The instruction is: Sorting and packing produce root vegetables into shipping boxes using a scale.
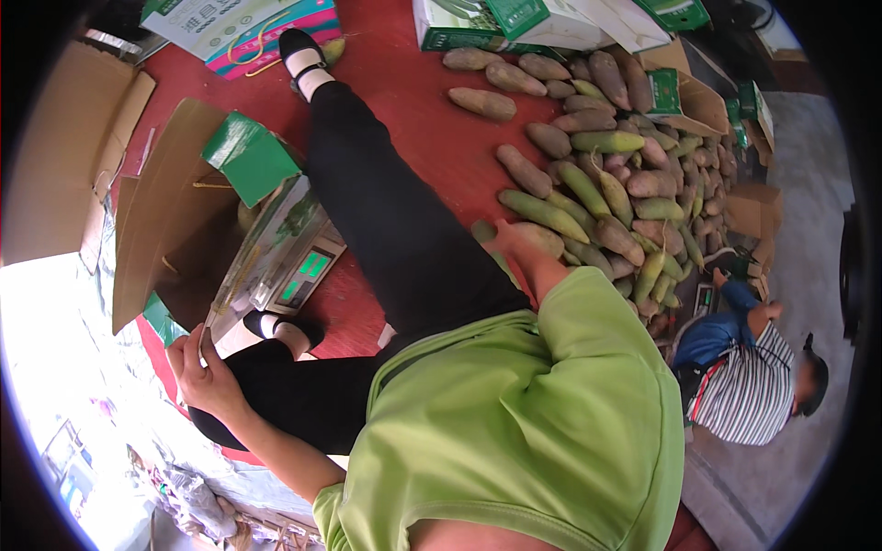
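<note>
My left hand [207, 376] is closed on the edge of an upright flap of an open cardboard box [152, 220]. Some of the box's inside is hidden by its flaps; a pale rounded thing partly shows within. Close by is a digital scale [308, 275] with lit green displays; whether the box rests on it I cannot tell. My right hand [516, 246] is closed around a green radish [483, 231], mostly covered by my fingers. That hand is at the near left edge of a big heap of green and mud-brown radishes [625, 197].
Printed cartons [542, 28] stand behind the heap, and a colourful box [271, 46] is by my foot. A large cardboard box [64, 147] is at far left. At right, a person in a striped shirt [749, 381] crouches beside the heap. The floor covering [395, 64] is red.
</note>
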Available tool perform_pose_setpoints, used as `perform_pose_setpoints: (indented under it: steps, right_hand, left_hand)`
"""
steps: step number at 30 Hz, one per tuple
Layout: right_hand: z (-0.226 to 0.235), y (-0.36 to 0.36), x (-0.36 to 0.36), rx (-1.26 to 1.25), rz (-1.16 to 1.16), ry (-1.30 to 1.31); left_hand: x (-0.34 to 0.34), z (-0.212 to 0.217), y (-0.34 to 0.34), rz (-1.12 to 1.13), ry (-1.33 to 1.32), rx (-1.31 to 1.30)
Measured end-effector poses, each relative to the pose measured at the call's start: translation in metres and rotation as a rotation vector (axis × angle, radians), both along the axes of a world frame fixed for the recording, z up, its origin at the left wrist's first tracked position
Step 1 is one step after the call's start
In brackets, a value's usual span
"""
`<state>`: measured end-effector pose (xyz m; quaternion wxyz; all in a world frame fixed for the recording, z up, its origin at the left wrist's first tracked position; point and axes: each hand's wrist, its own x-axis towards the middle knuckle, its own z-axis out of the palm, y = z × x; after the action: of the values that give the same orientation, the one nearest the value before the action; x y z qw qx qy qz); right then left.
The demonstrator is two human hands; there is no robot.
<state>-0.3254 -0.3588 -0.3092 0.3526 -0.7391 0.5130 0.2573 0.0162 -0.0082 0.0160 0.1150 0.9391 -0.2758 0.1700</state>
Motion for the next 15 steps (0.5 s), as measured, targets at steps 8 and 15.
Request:
perform_pose_setpoints:
  steps: [8, 15]
  right_hand:
    - [-0.026, 0.032, -0.005, -0.031, -0.052, 0.043]
    - [-0.057, 0.024, -0.007, -0.030, -0.008, 0.064]
  left_hand:
    - [-0.005, 0.007, -0.004, 0.026, 0.036, -0.092]
    - [-0.005, 0.010, -0.001, 0.071, 0.038, -0.089]
